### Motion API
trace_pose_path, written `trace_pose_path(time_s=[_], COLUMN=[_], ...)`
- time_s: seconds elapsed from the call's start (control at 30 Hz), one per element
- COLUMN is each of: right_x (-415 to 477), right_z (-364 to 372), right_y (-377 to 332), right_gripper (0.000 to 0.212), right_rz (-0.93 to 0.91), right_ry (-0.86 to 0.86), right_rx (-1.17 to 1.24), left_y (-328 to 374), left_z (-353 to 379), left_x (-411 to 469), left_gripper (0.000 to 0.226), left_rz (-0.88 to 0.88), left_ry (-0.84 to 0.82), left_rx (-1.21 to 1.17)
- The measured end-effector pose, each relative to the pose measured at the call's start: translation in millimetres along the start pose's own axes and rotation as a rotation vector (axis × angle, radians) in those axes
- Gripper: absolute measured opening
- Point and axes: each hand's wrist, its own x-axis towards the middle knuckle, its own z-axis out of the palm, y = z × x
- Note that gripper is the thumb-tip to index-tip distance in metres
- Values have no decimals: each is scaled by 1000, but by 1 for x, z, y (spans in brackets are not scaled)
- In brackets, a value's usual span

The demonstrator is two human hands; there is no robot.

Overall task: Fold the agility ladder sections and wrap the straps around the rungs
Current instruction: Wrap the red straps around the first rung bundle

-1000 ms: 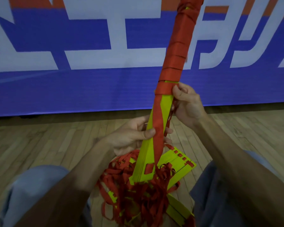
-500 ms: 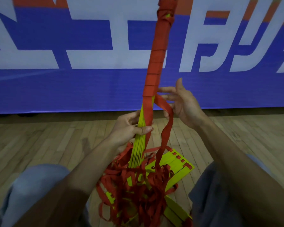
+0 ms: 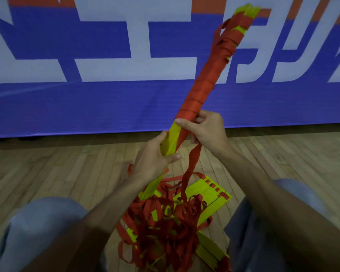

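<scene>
Head view: rung bundle [image 3: 202, 91] is held off the floor [image 3: 47, 173] above the lap. Its long axis runs bottom-left to top-right, top end tilted toward the banner [image 3: 106, 105]. Left hand [image 3: 155, 156] grip is closed round the bare yellow section. Right hand [image 3: 208, 130] grip pinches the red strap [image 3: 192, 160] at the wrap edge. My read: rungs stiff and light, webbing limp and likely to slacken without tension. Hold just below the last turn.

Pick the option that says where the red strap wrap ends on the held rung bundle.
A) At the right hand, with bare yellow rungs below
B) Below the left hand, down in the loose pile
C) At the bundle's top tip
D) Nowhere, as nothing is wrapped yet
A: the red strap wrap stops at the right hand, and bare yellow rungs show between it and the left hand.
</scene>
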Motion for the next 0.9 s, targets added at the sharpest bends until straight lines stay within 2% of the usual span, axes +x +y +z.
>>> trace_pose_path(time_s=[0.07,0.17,0.23,0.3,0.4,0.47,0.53,0.6,0.7,0.8,0.9], right_x=[2,5,9,12,11,10,10,10,10,9,14], right_z=[-4,-12,-18,-25,-32,-34,-34,-33,-35,-39,-43], right_y=[-3,-6,-5,-4,-5,-6,-5,-4,-4,-4,-2], right_gripper=[30,17,9,14,34,34,46,57,49,47,74], right_rz=[5,14,10,5,-20,-52,-85,-86,-76,-76,-20], right_ry=[-9,-68,-118,-177,-290,-378,-478,-553,-633,-680,-637], right_rx=[47,179,238,282,355,470,596,691,752,745,615], left_y=[7,14,15,13,12,12,11,11,10,14,14], left_z=[-7,-16,-20,-22,-23,-19,-15,-12,-5,2,-1], left_x=[-1,0,0,1,2,1,-2,-5,-10,-11,-9], left_gripper=[44,28,23,28,45,49,57,71,69,59,53], left_rz=[36,-28,-78,-101,-99,-95,-113,-120,-23,-14,-60], left_ry=[-75,-164,-180,-216,-342,-409,-481,-641,-876,-841,-741], left_rx=[-122,-421,-494,-524,-687,-822,-937,-981,-1005,-1058,-984])
